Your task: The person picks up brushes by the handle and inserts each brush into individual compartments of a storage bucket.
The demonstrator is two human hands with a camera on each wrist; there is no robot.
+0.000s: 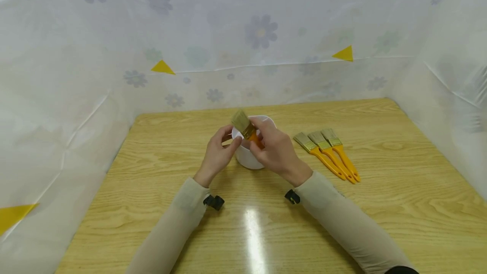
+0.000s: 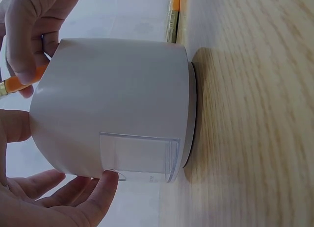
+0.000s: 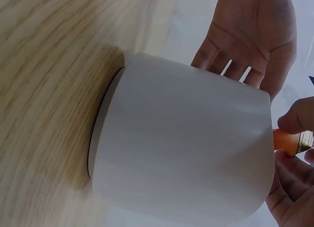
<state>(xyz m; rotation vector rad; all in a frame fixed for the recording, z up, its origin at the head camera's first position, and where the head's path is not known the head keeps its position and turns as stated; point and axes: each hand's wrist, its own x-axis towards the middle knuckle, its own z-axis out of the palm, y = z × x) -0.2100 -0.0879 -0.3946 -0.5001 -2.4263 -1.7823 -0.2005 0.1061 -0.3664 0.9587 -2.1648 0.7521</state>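
A white round container (image 1: 249,160) stands upright on the table in front of me, with a clear plastic holder (image 2: 140,153) on its side. My left hand (image 1: 217,154) holds the container near its rim, thumb at the near edge and fingers along the side. Above the opening my right hand (image 1: 279,150) pinches a paintbrush (image 1: 247,130) by its orange handle. Its pale bristles point up and to the left, and the handle's lower end is hidden by the hand and the container wall. The right wrist view shows part of the orange handle (image 3: 284,141) beyond the rim.
Three more paintbrushes (image 1: 323,160) with orange handles lie side by side on the wooden table (image 1: 152,223), right of the container. Floral-patterned sheeting (image 1: 228,33) rises behind the table, with pale sheeting at both sides. Yellow triangles (image 1: 162,68) are fixed to it.
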